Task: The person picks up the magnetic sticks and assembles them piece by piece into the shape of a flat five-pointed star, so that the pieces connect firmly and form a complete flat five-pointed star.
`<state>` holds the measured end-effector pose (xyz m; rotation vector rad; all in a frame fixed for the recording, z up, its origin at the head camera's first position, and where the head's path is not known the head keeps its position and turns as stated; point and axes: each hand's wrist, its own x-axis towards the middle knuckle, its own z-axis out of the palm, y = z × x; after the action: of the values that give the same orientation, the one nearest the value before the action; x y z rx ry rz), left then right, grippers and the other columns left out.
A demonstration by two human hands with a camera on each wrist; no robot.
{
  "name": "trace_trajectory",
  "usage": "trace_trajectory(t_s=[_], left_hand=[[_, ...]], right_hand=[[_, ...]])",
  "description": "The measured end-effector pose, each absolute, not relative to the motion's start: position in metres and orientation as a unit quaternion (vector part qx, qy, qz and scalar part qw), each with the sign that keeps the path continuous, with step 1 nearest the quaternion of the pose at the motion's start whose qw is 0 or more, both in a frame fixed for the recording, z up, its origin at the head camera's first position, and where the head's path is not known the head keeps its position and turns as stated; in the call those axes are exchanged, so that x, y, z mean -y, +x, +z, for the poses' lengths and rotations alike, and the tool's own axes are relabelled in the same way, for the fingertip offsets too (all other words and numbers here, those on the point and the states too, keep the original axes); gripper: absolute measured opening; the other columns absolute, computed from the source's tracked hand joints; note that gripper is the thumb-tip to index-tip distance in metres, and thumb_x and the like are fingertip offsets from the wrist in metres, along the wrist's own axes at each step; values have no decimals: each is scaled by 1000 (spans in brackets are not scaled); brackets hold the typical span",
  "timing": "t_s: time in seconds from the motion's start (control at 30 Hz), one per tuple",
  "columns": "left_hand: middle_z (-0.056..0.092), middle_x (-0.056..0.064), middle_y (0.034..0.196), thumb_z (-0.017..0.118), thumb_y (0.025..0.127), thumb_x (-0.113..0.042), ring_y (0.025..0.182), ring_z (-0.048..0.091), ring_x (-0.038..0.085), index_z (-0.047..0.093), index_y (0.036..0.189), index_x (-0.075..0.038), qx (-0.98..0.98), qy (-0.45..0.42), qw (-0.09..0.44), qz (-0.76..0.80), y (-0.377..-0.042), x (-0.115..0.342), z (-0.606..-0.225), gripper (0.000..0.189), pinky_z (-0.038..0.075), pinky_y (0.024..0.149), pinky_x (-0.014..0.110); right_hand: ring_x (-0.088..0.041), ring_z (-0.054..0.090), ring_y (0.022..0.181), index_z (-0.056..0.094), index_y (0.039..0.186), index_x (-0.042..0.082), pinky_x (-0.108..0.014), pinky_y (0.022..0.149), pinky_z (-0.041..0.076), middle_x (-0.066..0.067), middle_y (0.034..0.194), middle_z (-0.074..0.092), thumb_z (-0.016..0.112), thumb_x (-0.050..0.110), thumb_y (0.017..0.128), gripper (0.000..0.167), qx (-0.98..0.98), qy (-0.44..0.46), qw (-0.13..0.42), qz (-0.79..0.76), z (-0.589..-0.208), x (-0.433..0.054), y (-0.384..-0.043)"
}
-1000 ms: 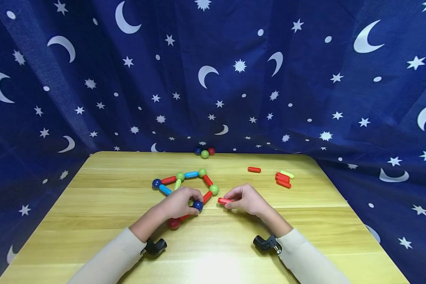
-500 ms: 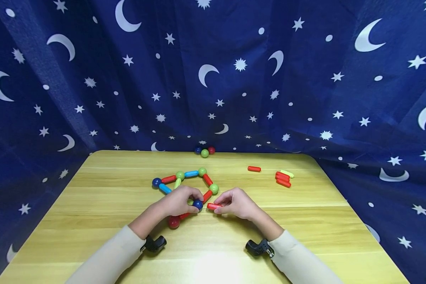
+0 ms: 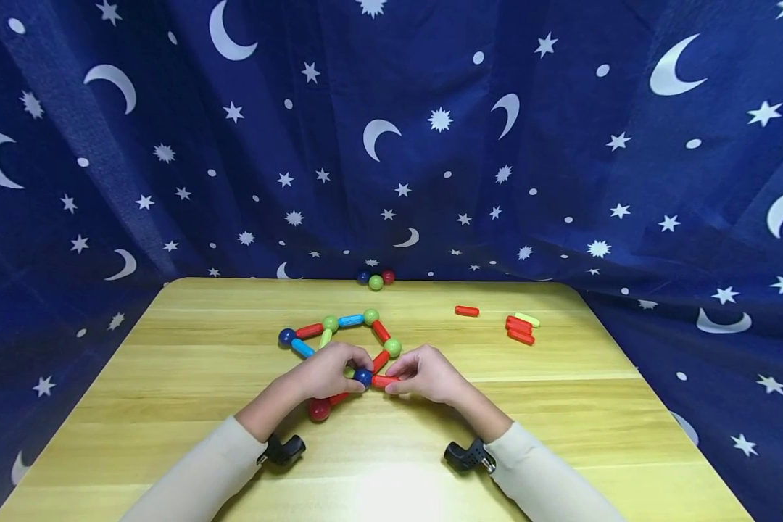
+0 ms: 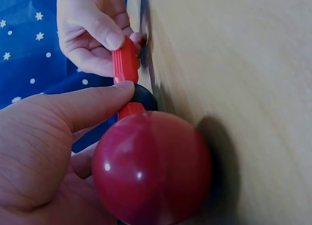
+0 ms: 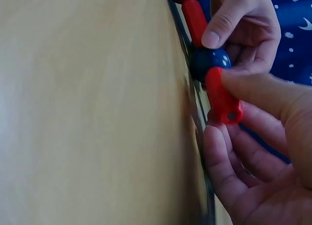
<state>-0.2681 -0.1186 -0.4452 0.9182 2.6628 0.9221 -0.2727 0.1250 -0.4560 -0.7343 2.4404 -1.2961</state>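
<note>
At a wooden table (image 3: 561,435), a person's left hand (image 3: 335,371) and right hand (image 3: 431,375) pinch, respectively, a blue ball (image 3: 363,377) and a red rod (image 3: 382,381) between them, apparently touching, a contact best kept straight with steady fingers.

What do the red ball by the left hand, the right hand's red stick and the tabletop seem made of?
Red ball: probably glossy plastic, from sharp highlights. Red stick: likely satiny moulded plastic, ridges showing. Tabletop: wood or wood-look laminate; grain shows, glare suggests sheen.
</note>
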Motion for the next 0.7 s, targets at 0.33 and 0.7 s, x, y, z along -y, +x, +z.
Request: trace_trajectory(t_s=[0.33, 0.7], left_hand=[[72, -8, 99, 83, 86, -11, 94, 64, 9, 74, 107, -16, -897, 309, 88, 304, -267, 118, -445, 24, 55, 91, 35], [71, -10, 96, 83, 86, -12, 92, 63, 9, 74, 105, -17, -899, 308, 86, 299, -265, 118, -445, 22, 54, 90, 35]], right_hand=[[-11, 68, 79, 80, 101, 10, -24, 72, 55, -4, 93, 78, 78, 21, 91, 16, -885, -178, 2, -430, -450, -171, -313], [-39, 66, 109, 78, 106, 4, -51, 95, 51, -20, 119, 71, 77, 10, 89, 19, -935, -95, -134, -313, -459, -236, -374]])
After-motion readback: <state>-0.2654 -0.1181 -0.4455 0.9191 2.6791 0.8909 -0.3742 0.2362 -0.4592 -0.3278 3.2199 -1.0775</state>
